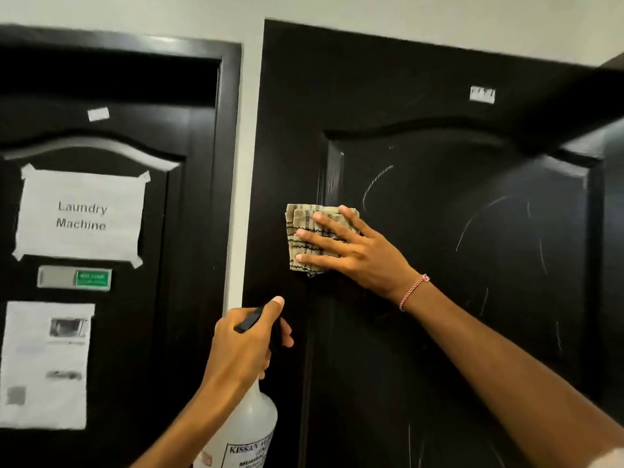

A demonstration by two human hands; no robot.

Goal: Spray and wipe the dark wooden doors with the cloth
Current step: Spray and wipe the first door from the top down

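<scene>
Two dark wooden doors fill the view. On the right door (pixel 439 231) my right hand (pixel 351 251) presses a folded beige checked cloth (pixel 300 224) flat against the left stile, fingers straight and spread. Below it my left hand (pixel 246 342) grips the black trigger head of a translucent white spray bottle (pixel 250 423), thumb on top, nozzle close to the right door. Faint curved smear marks show on the right door's panel. The left door (pixel 189 231) stands apart from both hands.
A strip of white wall (pixel 244 163) separates the doors. The left door carries a taped "Laundry Machine" sheet (pixel 81 214), a small slider sign (pixel 74 278) and a printed notice (pixel 47 363). Each door has a small white label near its top.
</scene>
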